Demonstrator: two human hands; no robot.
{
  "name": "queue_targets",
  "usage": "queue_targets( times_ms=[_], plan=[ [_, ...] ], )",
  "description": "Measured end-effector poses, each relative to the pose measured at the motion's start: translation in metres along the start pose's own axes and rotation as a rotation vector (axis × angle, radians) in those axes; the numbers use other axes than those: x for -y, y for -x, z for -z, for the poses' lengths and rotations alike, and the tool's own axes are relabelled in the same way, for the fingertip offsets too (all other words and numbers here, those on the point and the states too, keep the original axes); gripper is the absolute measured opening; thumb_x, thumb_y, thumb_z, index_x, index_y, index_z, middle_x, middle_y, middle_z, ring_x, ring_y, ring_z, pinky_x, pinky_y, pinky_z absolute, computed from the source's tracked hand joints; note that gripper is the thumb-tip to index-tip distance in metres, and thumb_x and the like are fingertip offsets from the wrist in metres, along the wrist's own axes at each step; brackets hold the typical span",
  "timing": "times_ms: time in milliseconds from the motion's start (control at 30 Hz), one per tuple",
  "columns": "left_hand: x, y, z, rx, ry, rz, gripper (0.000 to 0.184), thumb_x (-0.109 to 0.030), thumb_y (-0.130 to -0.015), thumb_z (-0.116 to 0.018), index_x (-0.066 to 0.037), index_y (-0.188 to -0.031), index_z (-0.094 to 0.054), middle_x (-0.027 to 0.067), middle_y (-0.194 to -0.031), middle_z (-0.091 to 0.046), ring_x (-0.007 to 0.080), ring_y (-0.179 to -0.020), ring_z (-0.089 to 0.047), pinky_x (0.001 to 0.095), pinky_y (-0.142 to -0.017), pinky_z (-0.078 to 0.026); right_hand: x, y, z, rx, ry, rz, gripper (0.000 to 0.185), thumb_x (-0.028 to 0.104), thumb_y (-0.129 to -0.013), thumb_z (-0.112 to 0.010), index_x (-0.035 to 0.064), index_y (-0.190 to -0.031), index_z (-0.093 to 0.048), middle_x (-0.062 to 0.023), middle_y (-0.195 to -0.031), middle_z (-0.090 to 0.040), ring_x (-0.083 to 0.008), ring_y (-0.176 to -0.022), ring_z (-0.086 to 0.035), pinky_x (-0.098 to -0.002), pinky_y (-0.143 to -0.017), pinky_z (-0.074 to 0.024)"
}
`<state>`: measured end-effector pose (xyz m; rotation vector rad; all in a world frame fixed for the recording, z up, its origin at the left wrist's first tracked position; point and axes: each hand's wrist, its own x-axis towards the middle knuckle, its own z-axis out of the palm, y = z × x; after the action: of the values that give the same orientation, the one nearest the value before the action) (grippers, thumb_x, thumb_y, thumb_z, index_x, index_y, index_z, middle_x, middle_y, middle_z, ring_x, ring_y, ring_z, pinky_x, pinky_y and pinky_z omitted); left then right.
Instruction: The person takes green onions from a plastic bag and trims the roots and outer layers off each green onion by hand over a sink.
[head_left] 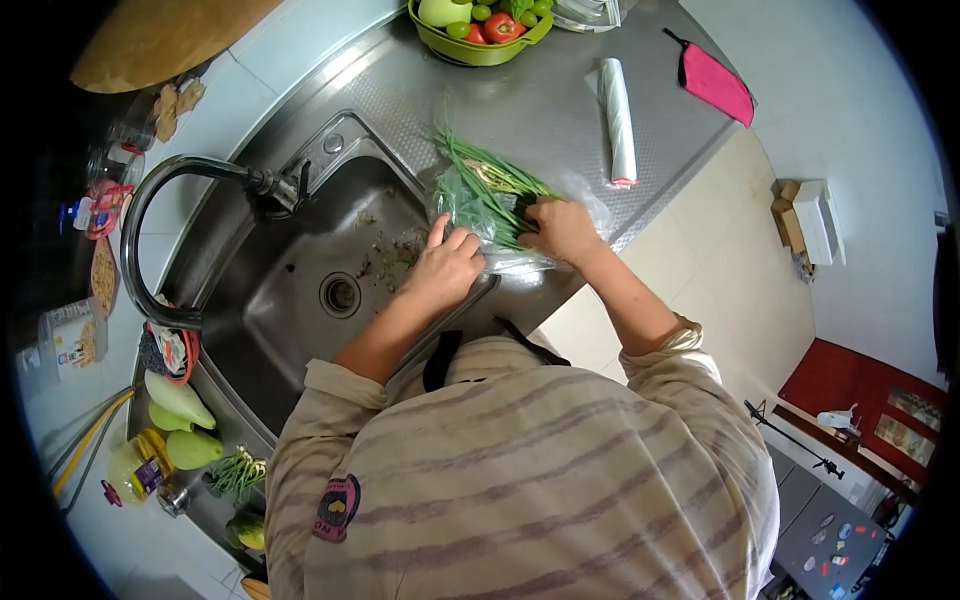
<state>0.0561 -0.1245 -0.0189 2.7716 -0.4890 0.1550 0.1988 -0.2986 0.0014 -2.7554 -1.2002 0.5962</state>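
Observation:
A bunch of green onions (490, 175) lies in a thin clear plastic bag (468, 207) on the steel counter, just right of the sink. My right hand (563, 232) is closed around the stalks at the near right end of the bunch, with its fingertips partly hidden among the greens and the plastic. At the bag's left edge, beside the sink rim, my left hand (447, 266) has bent fingers gripping the plastic. Long green leaves stick out past the bag toward the back.
The sink (300, 260) holds plant scraps around its drain, under a curved faucet (135, 235). A roll of plastic bags (618, 125), a pink cloth (717, 84) and a green basket (470, 50) of produce are on the counter. Gourds (180, 398) and an oil bottle (140, 466) stand left.

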Motion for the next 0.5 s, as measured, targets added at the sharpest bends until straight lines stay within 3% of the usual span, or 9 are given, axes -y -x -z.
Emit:
queue_targets(
  times_ms=[100, 167, 200, 300, 400, 500],
  plan=[
    [0.002, 0.001, -0.003, 0.002, 0.051, 0.056, 0.014, -0.005, -0.068, -0.053, -0.007, -0.078, -0.064, 0.0063, -0.087, -0.054, 0.024, -0.094, -0.049, 0.0515, -0.101, -0.024, -0.003, -0.002, 0.0, -0.021, -0.088, 0.041, 0.03, 0.035, -0.07, -0.067, 0.007, -0.081, -0.065, -0.0123, -0.08, -0.064, -0.0283, -0.077, -0.061, -0.0367, -0.068, -0.0478],
    [0.003, 0.002, -0.005, -0.008, 0.09, 0.098, 0.018, -0.004, -0.067, -0.054, -0.008, -0.081, -0.064, 0.0061, -0.089, -0.054, 0.0246, -0.092, -0.05, 0.05, -0.1, -0.025, -0.007, 0.001, 0.015, 0.087, -0.459, -0.077, 0.028, 0.028, -0.071, -0.069, 0.003, -0.083, -0.065, -0.013, -0.079, -0.064, -0.0249, -0.073, -0.061, -0.0329, -0.067, -0.0469],
    [0.002, 0.003, -0.003, -0.088, 0.155, 0.125, 0.021, -0.002, -0.066, -0.054, -0.008, -0.083, -0.064, 0.0063, -0.09, -0.055, 0.0252, -0.092, -0.05, 0.048, -0.099, -0.027, -0.01, 0.004, 0.023, 0.086, -0.459, -0.075, 0.028, 0.028, -0.071, -0.069, 0.003, -0.083, -0.065, -0.013, -0.079, -0.064, -0.0249, -0.073, -0.061, -0.0329, -0.067, -0.0469],
    [0.002, -0.001, 0.01, -0.192, 0.237, 0.144, 0.031, 0.001, -0.065, -0.053, -0.009, -0.093, -0.063, 0.0067, -0.095, -0.055, 0.0264, -0.093, -0.05, 0.0439, -0.097, -0.031, -0.023, 0.009, 0.037, 0.215, -0.838, -0.063, 0.019, 0.013, -0.074, -0.069, -0.0016, -0.084, -0.063, -0.0068, -0.074, -0.062, -0.0131, -0.07, -0.056, -0.0266, -0.066, -0.0445],
    [-0.012, -0.015, 0.04, -0.253, 0.293, 0.115, 0.043, 0.003, -0.065, -0.052, -0.01, -0.106, -0.059, 0.0069, -0.105, -0.053, 0.0273, -0.096, -0.05, 0.0405, -0.093, -0.036, -0.023, 0.017, 0.049, 0.243, -0.98, -0.035, 0.014, 0.007, -0.075, -0.067, -0.0008, -0.085, -0.062, -0.0022, -0.072, -0.06, -0.0099, -0.07, -0.053, -0.0251, -0.065, -0.0436],
    [-0.024, -0.029, 0.042, -0.242, 0.307, 0.044, 0.054, 0.002, -0.066, -0.051, -0.014, -0.118, -0.053, 0.0073, -0.114, -0.05, 0.028, -0.098, -0.049, 0.0395, -0.09, -0.038, -0.019, 0.022, 0.059, 0.193, -0.878, -0.004, 0.013, 0.006, -0.078, -0.063, 0.0004, -0.09, -0.061, -0.001, -0.075, -0.06, -0.009, -0.071, -0.053, -0.0237, -0.066, -0.0428]
  ],
)
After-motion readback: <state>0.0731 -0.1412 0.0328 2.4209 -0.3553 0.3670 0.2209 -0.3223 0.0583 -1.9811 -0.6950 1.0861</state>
